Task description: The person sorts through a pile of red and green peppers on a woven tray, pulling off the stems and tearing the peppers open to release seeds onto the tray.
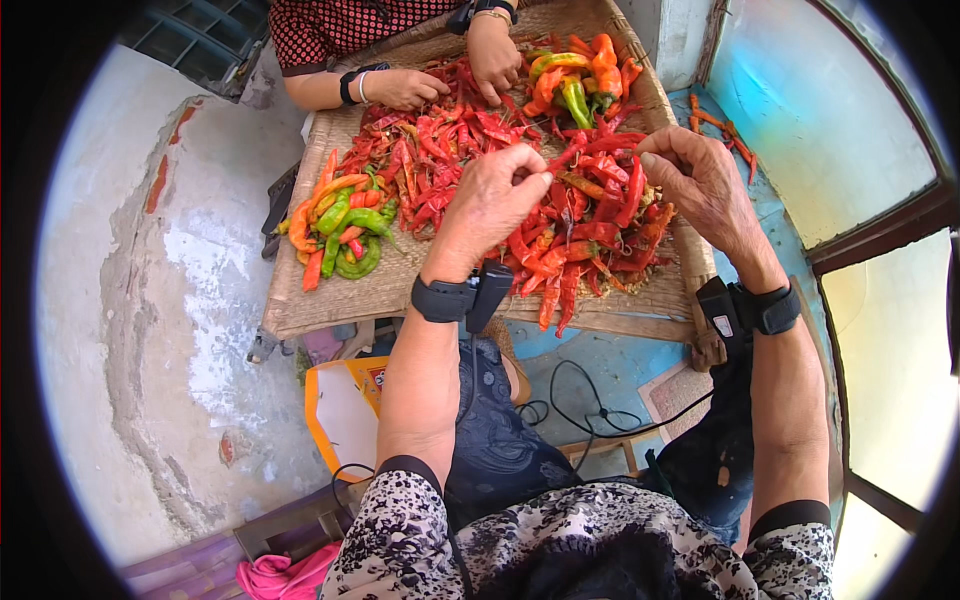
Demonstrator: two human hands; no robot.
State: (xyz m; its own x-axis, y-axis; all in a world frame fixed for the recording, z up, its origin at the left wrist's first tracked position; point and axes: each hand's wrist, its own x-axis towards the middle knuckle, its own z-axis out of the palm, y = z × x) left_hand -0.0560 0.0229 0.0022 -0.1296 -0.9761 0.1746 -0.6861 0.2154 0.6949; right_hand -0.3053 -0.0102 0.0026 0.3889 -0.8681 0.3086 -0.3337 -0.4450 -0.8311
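Many red chili peppers (570,251), some wrinkled and dry, are heaped on a woven tray (322,306) with a wooden frame. Above the heap, my left hand (499,199) has its thumb and forefinger pinched at one end of a red chili (574,152). My right hand (701,176) is at the right edge of the heap, thumb and forefinger near together by the stem end of red chilies; whether it grips one cannot be told. Green and orange peppers (349,225) lie in a pile at the tray's left, and larger orange and green peppers (581,79) at its far right.
Across the tray, a co-worker's hands (409,88) touch the red chilies. A cable (592,431) loops below the tray. An orange-edged box (341,412) stands on the lower left. Windows (885,300) line the right side; more chilies (724,131) lie beyond the tray's right edge.
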